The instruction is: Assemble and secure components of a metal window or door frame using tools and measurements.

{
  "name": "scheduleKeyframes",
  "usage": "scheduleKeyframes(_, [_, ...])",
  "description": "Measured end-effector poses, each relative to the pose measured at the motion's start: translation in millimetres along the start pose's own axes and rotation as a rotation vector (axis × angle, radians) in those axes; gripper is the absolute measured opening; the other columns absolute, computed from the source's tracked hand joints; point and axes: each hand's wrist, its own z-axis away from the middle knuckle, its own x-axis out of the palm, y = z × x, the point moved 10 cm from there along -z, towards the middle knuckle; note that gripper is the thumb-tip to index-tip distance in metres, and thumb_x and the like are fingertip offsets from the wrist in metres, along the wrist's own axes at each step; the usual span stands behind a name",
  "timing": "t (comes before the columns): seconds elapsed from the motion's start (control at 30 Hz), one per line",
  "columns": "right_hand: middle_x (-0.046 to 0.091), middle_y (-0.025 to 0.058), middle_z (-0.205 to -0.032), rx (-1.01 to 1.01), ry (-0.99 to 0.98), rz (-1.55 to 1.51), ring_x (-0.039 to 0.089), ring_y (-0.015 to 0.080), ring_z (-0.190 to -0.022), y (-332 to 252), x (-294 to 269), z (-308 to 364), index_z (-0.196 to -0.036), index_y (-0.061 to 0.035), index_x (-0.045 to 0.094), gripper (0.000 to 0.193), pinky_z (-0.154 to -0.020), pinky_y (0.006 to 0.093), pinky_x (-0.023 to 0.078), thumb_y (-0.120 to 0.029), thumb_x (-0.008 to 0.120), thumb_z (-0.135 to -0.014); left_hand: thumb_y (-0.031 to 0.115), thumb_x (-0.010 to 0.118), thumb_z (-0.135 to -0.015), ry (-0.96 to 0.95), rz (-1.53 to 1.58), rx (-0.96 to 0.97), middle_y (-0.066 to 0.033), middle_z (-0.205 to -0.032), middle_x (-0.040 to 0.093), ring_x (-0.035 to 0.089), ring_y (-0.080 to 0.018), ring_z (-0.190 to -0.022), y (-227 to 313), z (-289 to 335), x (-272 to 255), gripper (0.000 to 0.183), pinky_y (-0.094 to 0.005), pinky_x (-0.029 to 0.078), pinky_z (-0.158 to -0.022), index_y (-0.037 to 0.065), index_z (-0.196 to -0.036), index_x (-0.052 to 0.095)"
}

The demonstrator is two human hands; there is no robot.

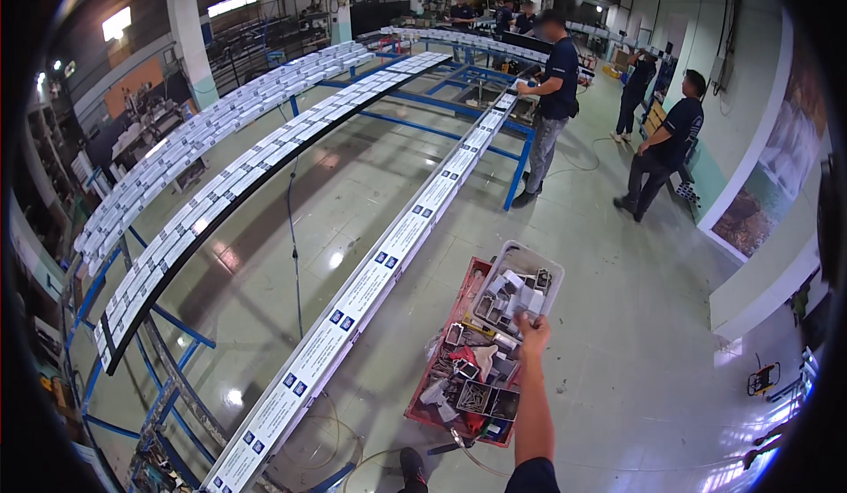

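Observation:
My right hand [532, 334] reaches out over the near right corner of a clear plastic bin [555, 287]. Its fingers are curled together at the bin's rim; whether they grip the rim or a small part, I cannot make out. Inside the bin lie several white and grey block-like pieces [529, 299] and metal brackets. The bin rests on the far end of a red crate [425, 378], which holds loose hardware, a red-and-pale cloth or glove [484, 359] and a black tray of screws [475, 396]. My left hand is out of the picture.
A long profile in white printed film [397, 237] runs away on my left. Beyond it, wrapped profiles [229, 114] lie on blue metal frames [520, 171]. One person [556, 78] stands at the far end; another [670, 140] walks at right. A hose [472, 453] crosses the floor near my shoe [412, 468].

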Motion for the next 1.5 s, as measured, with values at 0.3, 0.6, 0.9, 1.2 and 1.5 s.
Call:
scheduleKeyframes(0.3, [0.077,0.0162,-0.117,0.13,-0.456,-0.477,0.079,0.0262,-0.101,-128.8,118.9,287.7,-0.136,0.0059,0.063,0.041,-0.097,0.0423,0.065,-0.007,0.079,-0.101,0.028,0.078,-0.104,0.323,0.815,0.277,-0.0104,-0.12,0.081,0.075,-0.0208,-0.114,-6.1,-28.6,-50.3,0.041,-0.0383,0.058,-0.102,0.002,-0.136,0.073])
scheduleKeyframes(0.6, [0.074,0.0097,-0.111,-0.296,-0.835,0.127,0.071,0.0224,-0.1,-217.3,146.2,572.6,-0.104,-0.0012,0.078,0.023,-0.087,0.037,0.057,0.005,0.084,-0.083,0.026,0.077,-0.107,0.335,1.335,0.907,-0.0134,-0.138,0.07,0.066,-0.0209,-0.127,164.5,129.3,-252.7,0.066,-0.0365,0.052,-0.109,0.0,-0.161,0.048])
scheduleKeyframes(0.9, [0.071,0.0033,-0.117,0.298,-0.546,-0.41,0.066,0.0142,-0.107,-122.1,93.9,674.9,-0.131,-0.0033,0.062,0.035,-0.094,0.0325,0.056,-0.015,0.08,-0.103,0.013,0.086,-0.096,0.574,1.018,0.663,-0.0082,-0.116,0.075,0.07,-0.0178,-0.105,108.8,138.6,-151.3,0.053,-0.035,0.058,-0.092,0.002,-0.14,0.058])
scheduleKeyframes(1.2, [0.071,0.009,-0.097,0.55,0.048,-0.549,0.073,0.0278,-0.084,56.7,21.8,471.1,-0.125,-0.0083,0.064,0.03,-0.063,0.0514,0.063,-0.034,0.069,-0.11,0.033,0.08,-0.103,0.763,1.326,0.351,-0.0039,-0.092,0.069,0.064,-0.0108,-0.074,36.1,87.8,-216.9,0.041,-0.0308,0.056,-0.057,0.0,-0.122,0.068])
scheduleKeyframes(1.5, [0.068,0.0094,-0.136,0.555,0.094,-0.623,0.069,0.0333,-0.118,81.6,43.9,187.2,-0.146,-0.0146,0.059,0.049,-0.09,0.054,0.059,-0.049,0.064,-0.111,0.034,0.082,-0.099,0.425,1.517,-0.02,-0.0054,-0.104,0.075,0.073,-0.0192,-0.088,20.3,45.6,-66.5,0.047,-0.0358,0.059,-0.065,0.005,-0.132,0.069])
